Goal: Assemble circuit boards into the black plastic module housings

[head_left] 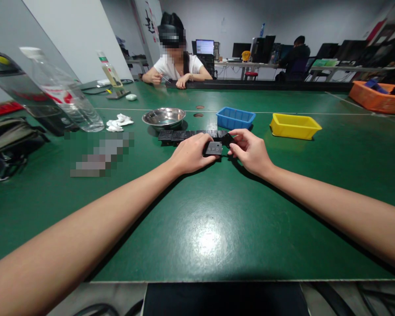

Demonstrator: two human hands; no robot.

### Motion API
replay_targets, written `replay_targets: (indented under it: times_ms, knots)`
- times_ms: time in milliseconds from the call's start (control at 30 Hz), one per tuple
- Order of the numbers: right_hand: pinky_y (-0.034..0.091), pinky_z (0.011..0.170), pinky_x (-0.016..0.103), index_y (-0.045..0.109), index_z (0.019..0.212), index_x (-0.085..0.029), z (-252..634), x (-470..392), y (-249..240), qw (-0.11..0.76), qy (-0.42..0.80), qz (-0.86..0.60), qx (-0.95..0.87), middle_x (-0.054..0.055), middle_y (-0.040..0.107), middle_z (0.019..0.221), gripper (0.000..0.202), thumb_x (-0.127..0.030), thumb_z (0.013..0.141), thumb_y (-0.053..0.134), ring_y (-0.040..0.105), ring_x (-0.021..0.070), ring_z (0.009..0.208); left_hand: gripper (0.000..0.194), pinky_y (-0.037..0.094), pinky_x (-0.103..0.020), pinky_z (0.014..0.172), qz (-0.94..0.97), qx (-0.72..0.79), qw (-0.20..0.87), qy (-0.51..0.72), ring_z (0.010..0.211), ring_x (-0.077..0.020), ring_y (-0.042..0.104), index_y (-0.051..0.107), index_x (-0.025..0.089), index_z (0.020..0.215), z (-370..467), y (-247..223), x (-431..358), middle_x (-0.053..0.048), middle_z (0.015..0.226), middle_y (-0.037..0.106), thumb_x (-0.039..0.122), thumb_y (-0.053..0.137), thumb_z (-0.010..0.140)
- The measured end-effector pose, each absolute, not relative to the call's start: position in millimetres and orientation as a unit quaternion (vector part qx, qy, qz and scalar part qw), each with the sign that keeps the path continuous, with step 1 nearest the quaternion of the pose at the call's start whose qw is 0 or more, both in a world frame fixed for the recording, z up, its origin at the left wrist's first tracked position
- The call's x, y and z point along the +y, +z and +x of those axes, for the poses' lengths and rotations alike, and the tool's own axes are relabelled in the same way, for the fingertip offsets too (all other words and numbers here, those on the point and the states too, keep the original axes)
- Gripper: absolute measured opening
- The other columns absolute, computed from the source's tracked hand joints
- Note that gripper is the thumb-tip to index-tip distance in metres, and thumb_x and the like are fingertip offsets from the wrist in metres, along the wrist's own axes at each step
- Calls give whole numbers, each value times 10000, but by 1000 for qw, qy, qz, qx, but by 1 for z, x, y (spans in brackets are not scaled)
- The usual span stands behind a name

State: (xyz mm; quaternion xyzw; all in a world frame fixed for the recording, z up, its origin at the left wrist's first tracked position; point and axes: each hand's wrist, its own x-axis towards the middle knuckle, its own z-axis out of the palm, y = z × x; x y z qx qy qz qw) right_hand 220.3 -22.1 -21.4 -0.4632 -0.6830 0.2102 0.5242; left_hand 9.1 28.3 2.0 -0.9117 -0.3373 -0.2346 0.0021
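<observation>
Several black blocks (174, 135) stand in a row on the green table (197, 210). My left hand (193, 153) is closed around a black block (213, 148) in front of the row's right part. Just to its right, my right hand (250, 151) pinches another black block (226, 138), tilted, at the right end of the row. Behind the blocks are a steel bowl (163, 117) and a blue bin (236, 118). A yellow bin (295, 126) sits beyond my right hand.
Bottles (66, 94), crumpled tissue (119, 123) and a dark bag (13, 136) with glasses lie on the left. An orange basket (378, 100) is at the far right. Across the table sits a person (181, 66) with both hands near a long black rail (266, 84).
</observation>
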Motion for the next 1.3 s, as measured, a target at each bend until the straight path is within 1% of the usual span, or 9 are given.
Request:
replay_targets:
  times_ms: [100, 200, 433, 633, 767, 933, 1033, 1233, 1300]
  knots:
    - [580, 642, 308, 588, 1135, -204, 219, -23, -20, 526, 222, -460, -680, 7, 663, 837, 268, -252, 871, 594, 727, 180, 709, 338, 518, -354, 761, -910, -328, 10, -252, 857, -245, 656, 606, 167, 1040, 9, 1, 29, -83, 938, 672, 417, 686, 827]
    - [583, 615, 301, 562, 1142, -217, 218, -24, -19, 526, 229, -464, -675, -2, 646, 811, 279, -246, 867, 597, 728, 184, 700, 329, 522, -349, 772, -910, -318, 18, -265, 869, -239, 656, 601, 173, 1041, 8, 1, 30, -79, 947, 671, 419, 675, 836]
    - [560, 577, 302, 561, 1131, -237, 220, -24, -20, 524, 218, -440, -696, -32, 606, 727, 312, -216, 831, 643, 706, 183, 642, 373, 533, -373, 807, -903, -339, 16, -264, 913, -261, 658, 599, 153, 1102, 9, 0, 30, -104, 1011, 673, 408, 661, 837]
    - [554, 626, 325, 581, 1081, -228, 220, -25, -18, 509, 202, -446, -708, -35, 652, 691, 258, -210, 831, 643, 713, 190, 635, 345, 532, -377, 811, -905, -331, 8, -267, 915, -258, 652, 598, 154, 1085, 9, 2, 28, -104, 1015, 664, 391, 653, 840]
    - [543, 588, 315, 569, 1063, -233, 219, -27, -17, 511, 213, -449, -701, -42, 654, 679, 222, -237, 851, 634, 704, 182, 591, 347, 531, -376, 813, -905, -325, 6, -273, 914, -254, 647, 595, 154, 1094, 9, 2, 28, -102, 1019, 661, 377, 653, 836]
    - [526, 613, 316, 552, 1062, -229, 220, -26, -18, 524, 202, -442, -699, -34, 658, 714, 260, -229, 821, 649, 696, 179, 631, 339, 529, -376, 812, -906, -322, 2, -274, 905, -249, 644, 598, 150, 1090, 9, 1, 29, -103, 1019, 659, 371, 653, 838]
    - [508, 627, 310, 557, 1063, -224, 222, -23, -19, 532, 185, -454, -691, -28, 675, 739, 297, -219, 788, 666, 651, 161, 630, 338, 529, -374, 805, -905, -323, 7, -277, 897, -246, 642, 599, 153, 1087, 9, 1, 29, -100, 1012, 660, 378, 654, 841]
    - [499, 678, 313, 651, 928, -186, 225, -14, -23, 554, 167, -468, -668, 15, 700, 804, 145, -227, 789, 648, 629, 162, 708, 347, 534, -378, 809, -899, -336, 16, -281, 902, -248, 645, 599, 155, 1091, 9, 1, 29, -98, 1014, 663, 394, 652, 844]
    - [501, 702, 326, 692, 924, -174, 226, -13, -24, 553, 158, -475, -667, 28, 719, 823, 144, -218, 800, 635, 634, 168, 716, 354, 536, -385, 812, -898, -339, 17, -280, 908, -253, 648, 599, 154, 1092, 9, 1, 29, -101, 1021, 665, 398, 653, 842]
